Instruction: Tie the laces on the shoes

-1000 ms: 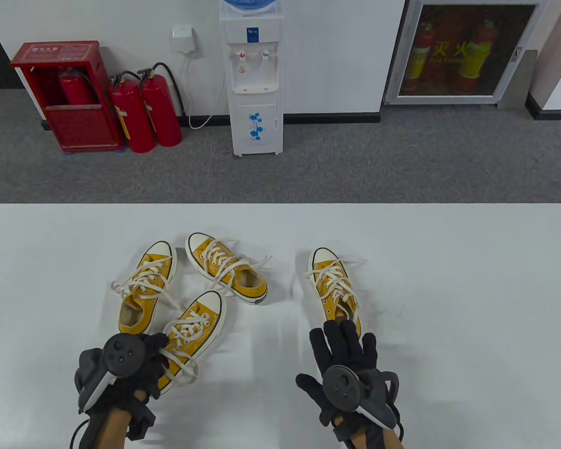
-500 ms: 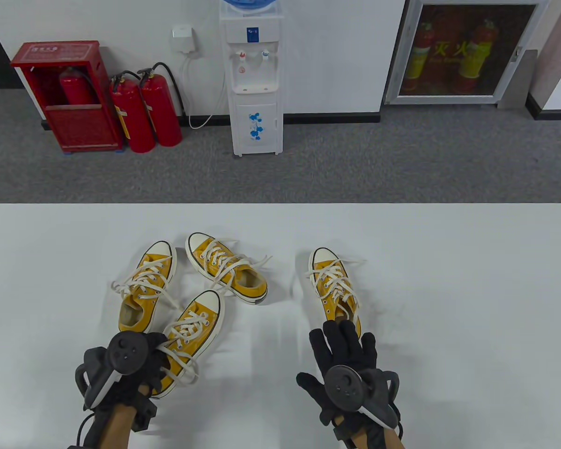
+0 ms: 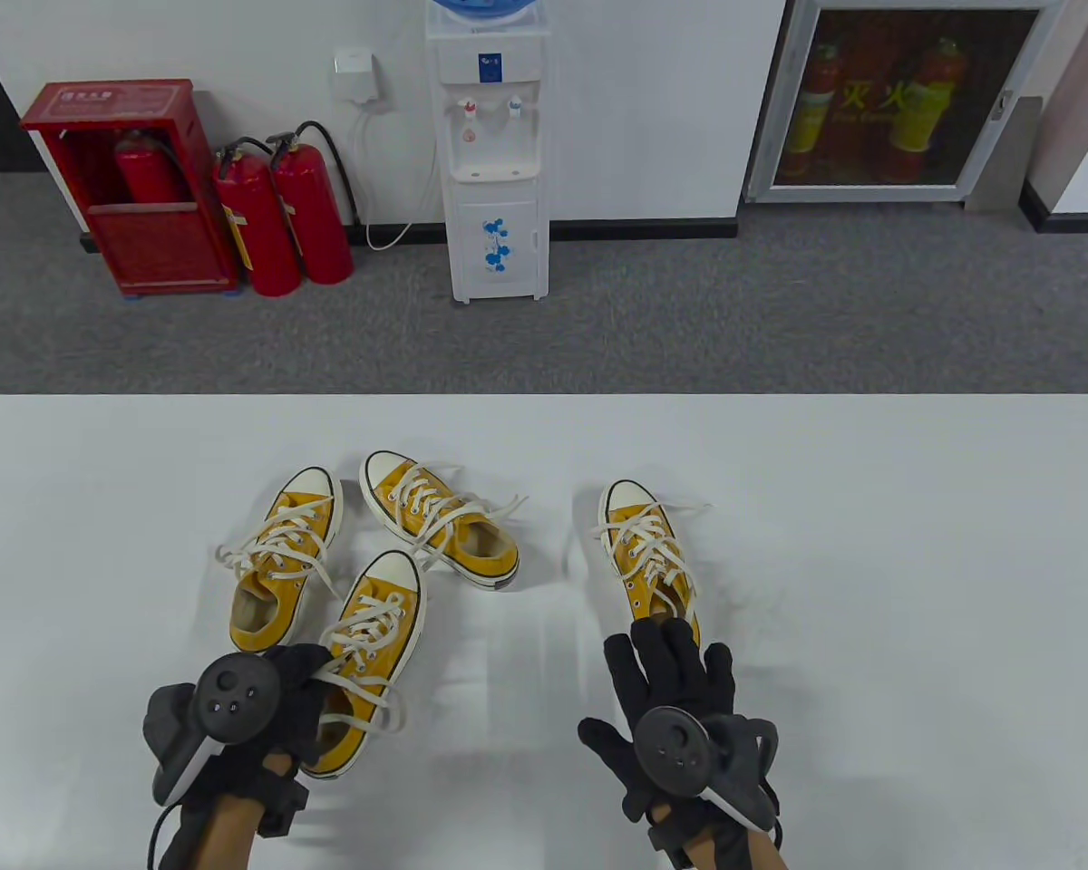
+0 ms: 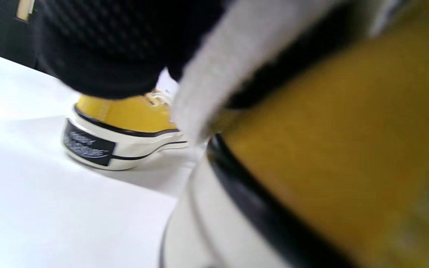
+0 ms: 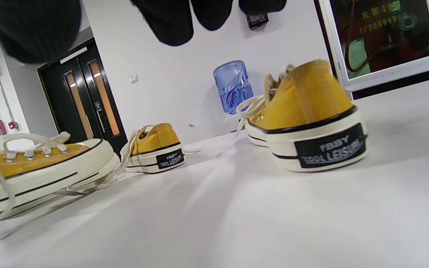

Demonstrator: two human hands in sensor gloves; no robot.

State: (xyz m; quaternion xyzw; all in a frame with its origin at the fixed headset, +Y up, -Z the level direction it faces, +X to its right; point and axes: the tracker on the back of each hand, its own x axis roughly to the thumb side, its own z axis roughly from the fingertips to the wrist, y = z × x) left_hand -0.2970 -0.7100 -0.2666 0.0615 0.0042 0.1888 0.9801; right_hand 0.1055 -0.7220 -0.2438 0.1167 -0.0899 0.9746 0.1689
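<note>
4 yellow canvas shoes (image 3: 374,662) with cream laces (image 3: 363,634), white black-striped soles and black heel labels lie on the white table (image 3: 870,544). Black gloves cover the left hand (image 3: 236,725) and right hand (image 3: 675,698).

We see the left hand (image 3: 263,716) low at the table view's near left, its tracker (image 3: 227,693) facing up and the bare forearm (image 3: 222,829) running off the bottom edge. Its fingers are curled forward under the tracker (what they close on we cannot tell). The right hand (image 3: 666,689) lies palm down at the near right, fingers (image 3: 653,648) straight and spread, thumb (image 3: 603,739) out to the left, holding nothing; in the right wrist view its fingertips (image 5: 173,22) hang from the top edge.
</note>
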